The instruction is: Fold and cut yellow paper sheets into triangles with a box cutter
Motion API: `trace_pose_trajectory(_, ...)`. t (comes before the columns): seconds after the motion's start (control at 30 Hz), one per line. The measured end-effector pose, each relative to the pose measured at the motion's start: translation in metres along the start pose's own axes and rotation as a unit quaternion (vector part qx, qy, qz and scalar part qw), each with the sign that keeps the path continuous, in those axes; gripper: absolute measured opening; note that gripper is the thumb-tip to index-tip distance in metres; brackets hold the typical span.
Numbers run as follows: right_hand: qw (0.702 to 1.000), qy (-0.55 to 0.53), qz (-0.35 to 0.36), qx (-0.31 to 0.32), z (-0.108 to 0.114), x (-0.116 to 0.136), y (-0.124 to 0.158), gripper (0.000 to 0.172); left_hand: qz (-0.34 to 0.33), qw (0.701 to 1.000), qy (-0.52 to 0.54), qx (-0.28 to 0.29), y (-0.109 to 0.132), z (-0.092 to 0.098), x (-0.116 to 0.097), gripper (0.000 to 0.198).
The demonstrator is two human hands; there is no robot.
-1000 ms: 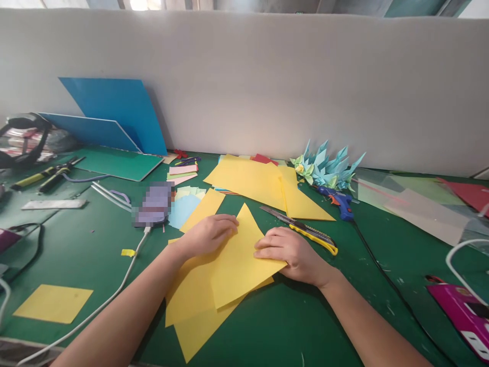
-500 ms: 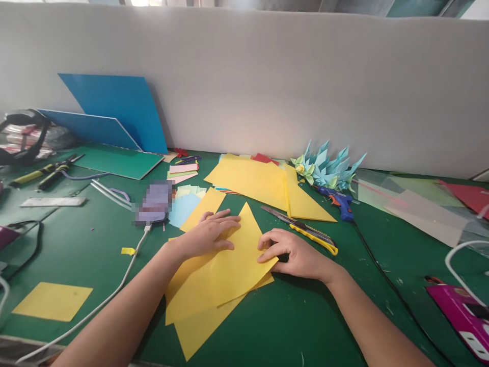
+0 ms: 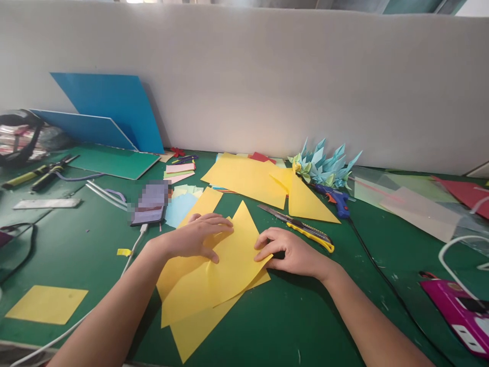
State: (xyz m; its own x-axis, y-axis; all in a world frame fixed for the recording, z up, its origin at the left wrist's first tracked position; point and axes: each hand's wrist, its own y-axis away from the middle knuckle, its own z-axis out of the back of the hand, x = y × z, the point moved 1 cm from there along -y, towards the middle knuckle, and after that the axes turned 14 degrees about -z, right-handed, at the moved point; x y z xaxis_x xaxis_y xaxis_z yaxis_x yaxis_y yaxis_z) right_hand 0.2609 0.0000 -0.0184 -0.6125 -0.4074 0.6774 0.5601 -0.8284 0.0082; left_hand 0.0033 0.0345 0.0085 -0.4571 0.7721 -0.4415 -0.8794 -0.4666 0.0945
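A yellow paper sheet (image 3: 229, 265) lies folded on the green table (image 3: 305, 316), on top of other yellow sheets. My left hand (image 3: 194, 237) rests on its left part, fingers together and pressing, thumb under a raised fold. My right hand (image 3: 292, 251) pinches the sheet's right corner, fingers curled over the edge. The paper bulges up between the two hands.
A yellow utility knife (image 3: 301, 230) lies just beyond my right hand. Behind it are more yellow sheets (image 3: 252, 178), a blue glue gun (image 3: 336, 200), teal paper flowers (image 3: 324, 165), a phone (image 3: 151, 204) on a white cable, blue boards (image 3: 110, 112) and a magenta box (image 3: 454, 308).
The sheet's right corner has been drawn leftward and the paper now buckles upward. My left hand slid a little toward me and curled onto the fold.
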Motion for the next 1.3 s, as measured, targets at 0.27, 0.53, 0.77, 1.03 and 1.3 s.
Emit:
trace_pose_trajectory(0.27,0.999,-0.04,0.004,0.002,0.002,-0.004,-0.001,0.011,0.025,0.997,0.022,0.071,0.008,0.001,-0.001,0.096)
trace_pose_trajectory(0.53,0.988,-0.119,-0.091,-0.038,-0.005,-0.003,-0.009,0.024,-0.011,0.995,-0.007,-0.103,-0.009,-0.007,0.0,0.022)
trace_pose_trajectory(0.77,0.98,-0.041,-0.162,-0.112,-0.015,-0.004,-0.017,0.035,0.022,0.982,0.065,-0.174,-0.016,-0.012,0.005,0.033)
trace_pose_trajectory(1.03,0.971,0.04,-0.17,-0.165,-0.019,0.0,-0.025,0.041,0.098,0.978,0.128,-0.129,-0.01,-0.004,-0.006,0.045)
trace_pose_trajectory(1.3,0.968,0.051,-0.178,-0.171,-0.019,0.002,-0.026,0.033,0.018,0.993,0.068,-0.091,-0.012,-0.011,-0.011,0.031)
